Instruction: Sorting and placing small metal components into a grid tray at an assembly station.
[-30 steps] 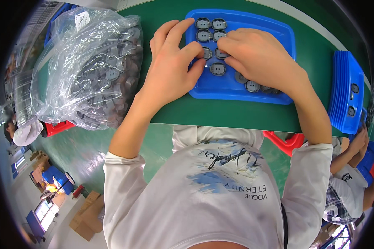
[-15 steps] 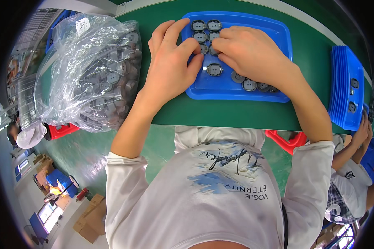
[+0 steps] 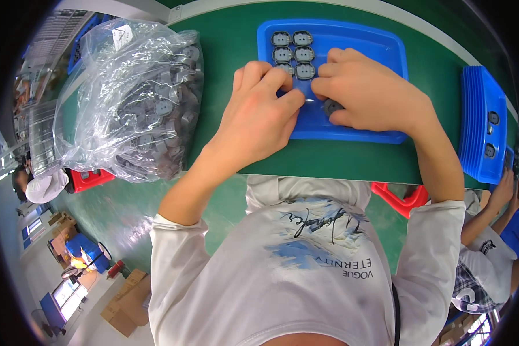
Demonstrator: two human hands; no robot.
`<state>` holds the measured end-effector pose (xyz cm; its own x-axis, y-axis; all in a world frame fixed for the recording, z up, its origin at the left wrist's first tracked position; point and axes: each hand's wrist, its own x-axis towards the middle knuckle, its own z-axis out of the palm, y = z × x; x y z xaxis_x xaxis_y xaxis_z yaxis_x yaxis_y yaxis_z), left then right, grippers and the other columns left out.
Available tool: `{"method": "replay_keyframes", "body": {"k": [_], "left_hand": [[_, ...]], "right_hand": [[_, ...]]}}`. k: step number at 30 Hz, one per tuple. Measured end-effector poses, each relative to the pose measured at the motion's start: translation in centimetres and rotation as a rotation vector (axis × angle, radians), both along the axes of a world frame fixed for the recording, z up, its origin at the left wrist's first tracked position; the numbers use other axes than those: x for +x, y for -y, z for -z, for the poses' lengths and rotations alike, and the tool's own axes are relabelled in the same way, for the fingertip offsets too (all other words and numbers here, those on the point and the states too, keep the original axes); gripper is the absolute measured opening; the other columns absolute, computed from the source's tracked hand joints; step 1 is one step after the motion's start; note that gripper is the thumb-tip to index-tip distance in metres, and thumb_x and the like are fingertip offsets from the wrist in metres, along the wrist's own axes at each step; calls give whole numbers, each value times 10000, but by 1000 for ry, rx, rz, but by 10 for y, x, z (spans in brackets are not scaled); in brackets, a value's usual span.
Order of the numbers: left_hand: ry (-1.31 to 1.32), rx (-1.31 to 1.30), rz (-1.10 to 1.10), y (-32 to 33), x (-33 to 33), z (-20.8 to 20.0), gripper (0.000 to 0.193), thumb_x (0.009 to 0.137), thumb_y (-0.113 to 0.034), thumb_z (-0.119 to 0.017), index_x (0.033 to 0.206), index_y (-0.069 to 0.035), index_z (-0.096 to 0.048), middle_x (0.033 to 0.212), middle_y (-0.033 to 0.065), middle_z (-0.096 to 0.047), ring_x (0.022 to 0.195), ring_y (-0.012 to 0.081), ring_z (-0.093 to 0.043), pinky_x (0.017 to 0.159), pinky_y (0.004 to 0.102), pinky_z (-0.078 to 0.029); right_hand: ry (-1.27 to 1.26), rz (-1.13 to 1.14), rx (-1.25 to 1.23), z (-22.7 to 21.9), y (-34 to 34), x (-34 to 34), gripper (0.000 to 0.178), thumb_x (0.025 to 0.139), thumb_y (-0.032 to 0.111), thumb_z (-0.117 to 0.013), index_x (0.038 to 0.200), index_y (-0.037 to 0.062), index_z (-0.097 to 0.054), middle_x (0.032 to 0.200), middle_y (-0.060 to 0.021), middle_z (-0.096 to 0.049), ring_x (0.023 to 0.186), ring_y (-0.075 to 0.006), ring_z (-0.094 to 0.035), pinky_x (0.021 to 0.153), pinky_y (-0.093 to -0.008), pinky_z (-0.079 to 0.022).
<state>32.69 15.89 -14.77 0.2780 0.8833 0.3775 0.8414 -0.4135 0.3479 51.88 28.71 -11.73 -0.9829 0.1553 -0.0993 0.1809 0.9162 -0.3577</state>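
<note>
The right hand (image 3: 370, 95) is curled over a small grey part (image 3: 332, 107), with the thumb under it and the fingers bent on top. The part peeks out from below the hand, so it looks pinched, but how tight the hold is cannot be seen. The left hand (image 3: 258, 115) lies flat with its fingers bent down onto the tray (image 3: 386, 46). Its fingertips touch the tray floor just beside the right hand. It is not clear if it has a part under them.

The tray is blue and sits on the green table (image 3: 225, 57), far from the person's body. In its far left corner there are grey round parts (image 3: 294, 47) set in neat rows, two across. The nearest ones are partly hidden by the fingers of both hands. The right side of the tray is bare blue.

To the left of the tray lies a big clear bag (image 3: 132, 98) stuffed with many more grey parts. It rests on the left end of the table and hangs a bit over the near edge.

At the right there is a stack of blue trays (image 3: 480, 132) standing on the table.

Near the bottom is the person's white shirt (image 3: 282, 277) with sleeves pushed up. At the right edge another person's arm (image 3: 490, 213) shows, well apart from the hands at work.
</note>
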Motion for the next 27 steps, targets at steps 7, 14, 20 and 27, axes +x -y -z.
{"method": "replay_keyframes", "body": {"k": [7,14,20,27], "left_hand": [[17,-79,-23,11,1,-3,214,696,-161,-795,847,-57,-684,1022,112,-586,1075,366,-499,933,493,-407],[-5,-49,-102,18,19,8,196,723,-137,-764,842,-25,-655,965,132,-547,1032,356,-487,918,481,-411],[-1,54,-65,13,13,13,178,729,-126,-745,841,-24,-652,957,127,-537,1038,347,-477,929,473,-403],[14,3,-217,12,20,5,190,745,-179,-777,802,-46,-654,907,111,-530,976,320,-476,863,442,-401]], "right_hand": [[-118,-6,28,7,4,-2,161,758,222,-681,834,82,-660,788,-129,-613,862,-326,-575,807,-443,-464],[-102,56,-9,-6,13,5,188,794,243,-671,843,62,-668,774,-136,-673,876,-335,-615,799,-449,-496],[-65,96,-75,-11,11,10,182,790,227,-666,836,51,-675,772,-139,-665,851,-329,-601,793,-454,-494],[-99,75,-118,-13,10,20,163,786,202,-677,806,41,-666,759,-137,-620,828,-326,-573,798,-437,-473]]}}
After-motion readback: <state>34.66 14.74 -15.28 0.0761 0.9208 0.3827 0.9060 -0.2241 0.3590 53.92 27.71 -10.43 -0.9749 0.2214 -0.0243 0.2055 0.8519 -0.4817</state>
